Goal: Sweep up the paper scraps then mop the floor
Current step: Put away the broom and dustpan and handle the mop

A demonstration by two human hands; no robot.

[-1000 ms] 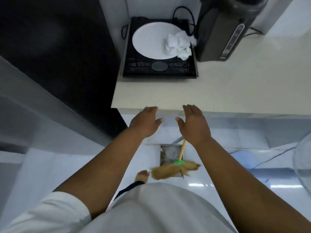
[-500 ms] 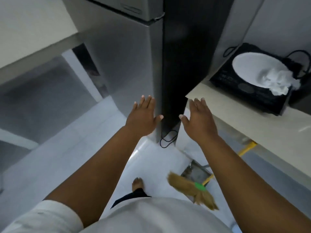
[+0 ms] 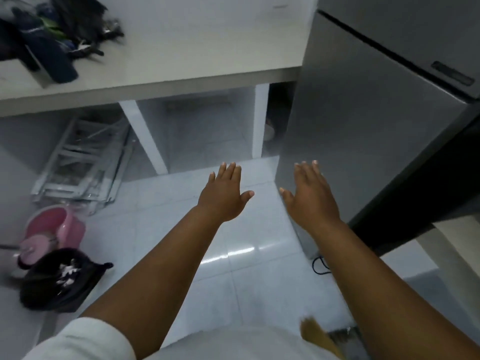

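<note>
Head view, looking down: finds the left hand point(image 3: 223, 196) and the right hand point(image 3: 311, 197) both stretched forward above the floor point(image 3: 259, 268), palms down, fingers straight and slightly spread, gripping nothing. Spots white paper scraps point(image 3: 66, 275) lying inside the black bin bag point(image 3: 46, 289) at lower left, and sees none loose on the glossy tiles in view, though cannot vouch for the floor outside the frame. Judges the sweeping half done, or close to it. Catches the straw broom point(image 3: 315, 333) at the bottom edge, near the right forearm and beside a grey thing that may be a dustpan point(image 3: 341, 336); touched by neither hand. Places the pink bucket point(image 3: 55, 228) just behind the bag and in front of the desk point(image 3: 181, 61), with a dark handle beside it at the left edge, too blurred to call a mop. Reads the tiles as shiny but cannot tell wet from polished, so takes the mopping as not yet begun. Leaves, on that reading, the whole second half: reaching left for bucket and mop, then wiping the floor beside the grey fridge point(image 3: 363, 139).
</note>
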